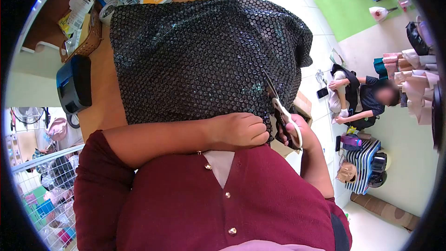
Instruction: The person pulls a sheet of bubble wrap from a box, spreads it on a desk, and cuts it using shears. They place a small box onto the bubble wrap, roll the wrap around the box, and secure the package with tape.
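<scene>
Bubble wrap, black, one sheet: on our worktop, 11 o'clock from our right grip. Scissors: held there, long axis toward 11. Left grip: nearer, curled narrow at the near edge; whether pinching, we cannot tell.

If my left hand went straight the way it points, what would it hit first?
Most likely the scissors in your right hand, just beyond your left hand, though depth is unclear, so it might pass above or below.
</scene>
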A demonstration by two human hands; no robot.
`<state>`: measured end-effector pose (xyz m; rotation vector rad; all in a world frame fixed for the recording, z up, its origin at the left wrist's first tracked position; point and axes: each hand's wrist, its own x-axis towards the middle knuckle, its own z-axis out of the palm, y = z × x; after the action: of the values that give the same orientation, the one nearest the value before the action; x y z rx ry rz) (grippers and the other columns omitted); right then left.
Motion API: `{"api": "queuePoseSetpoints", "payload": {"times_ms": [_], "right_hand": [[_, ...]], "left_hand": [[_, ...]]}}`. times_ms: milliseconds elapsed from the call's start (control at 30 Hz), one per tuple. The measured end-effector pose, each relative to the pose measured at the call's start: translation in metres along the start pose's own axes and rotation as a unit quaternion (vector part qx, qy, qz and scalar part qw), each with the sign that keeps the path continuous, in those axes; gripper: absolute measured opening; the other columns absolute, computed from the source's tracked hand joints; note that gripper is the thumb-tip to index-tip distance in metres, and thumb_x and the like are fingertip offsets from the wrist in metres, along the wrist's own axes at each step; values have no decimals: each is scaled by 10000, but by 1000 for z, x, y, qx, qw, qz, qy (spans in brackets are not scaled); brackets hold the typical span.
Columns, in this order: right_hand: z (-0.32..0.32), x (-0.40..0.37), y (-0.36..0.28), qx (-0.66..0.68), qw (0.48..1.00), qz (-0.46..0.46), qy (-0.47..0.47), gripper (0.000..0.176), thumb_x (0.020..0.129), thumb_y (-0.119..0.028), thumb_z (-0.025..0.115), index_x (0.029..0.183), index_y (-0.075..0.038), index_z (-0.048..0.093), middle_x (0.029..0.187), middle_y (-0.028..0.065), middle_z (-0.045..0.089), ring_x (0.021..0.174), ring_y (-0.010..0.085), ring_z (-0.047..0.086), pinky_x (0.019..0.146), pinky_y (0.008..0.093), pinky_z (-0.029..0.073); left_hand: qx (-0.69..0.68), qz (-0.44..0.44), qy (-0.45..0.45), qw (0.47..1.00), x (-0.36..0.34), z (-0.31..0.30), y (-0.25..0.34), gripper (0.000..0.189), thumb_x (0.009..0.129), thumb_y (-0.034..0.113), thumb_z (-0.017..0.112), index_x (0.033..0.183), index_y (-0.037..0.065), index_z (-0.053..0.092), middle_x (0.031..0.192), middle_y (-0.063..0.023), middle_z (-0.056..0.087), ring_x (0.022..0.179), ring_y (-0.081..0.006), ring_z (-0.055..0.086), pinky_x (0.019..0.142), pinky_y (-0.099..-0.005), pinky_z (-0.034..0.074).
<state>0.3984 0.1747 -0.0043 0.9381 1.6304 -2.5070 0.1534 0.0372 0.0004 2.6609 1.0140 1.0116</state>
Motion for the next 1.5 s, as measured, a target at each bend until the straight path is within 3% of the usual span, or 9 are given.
{"api": "queuePoseSetpoints", "payload": {"times_ms": [800,1100,1333,1500], "right_hand": [[-9,30,-24,-52,999,5,-9,439,940,-455,687,859,-46,550,667,35,581,508,124,573,475,255,485],[-1,38,-32,-76,996,-41,10,495,948,-494,654,830,-22,565,651,49,586,503,135,581,474,266,475],[-2,39,-43,-116,993,-24,-2,494,957,-493,642,833,-21,563,664,58,588,500,142,581,466,271,473],[3,45,-49,-71,996,-51,-8,522,949,-521,642,836,-17,563,648,59,583,498,144,577,465,272,476]], "left_hand": [[-10,4,-16,1000,2,-2,-2,284,786,163,586,1024,10,556,899,-110,524,899,-262,604,750,-352,550],[-24,5,-28,999,-1,-2,-1,279,788,164,588,1019,9,561,907,-117,533,911,-272,612,756,-363,556],[-34,4,-46,998,-2,-3,-1,290,800,162,574,1043,6,556,920,-123,540,933,-283,619,787,-374,563],[-20,15,-41,999,-5,-5,-1,309,804,164,567,1068,4,548,929,-118,545,938,-278,619,788,-373,565]]}}
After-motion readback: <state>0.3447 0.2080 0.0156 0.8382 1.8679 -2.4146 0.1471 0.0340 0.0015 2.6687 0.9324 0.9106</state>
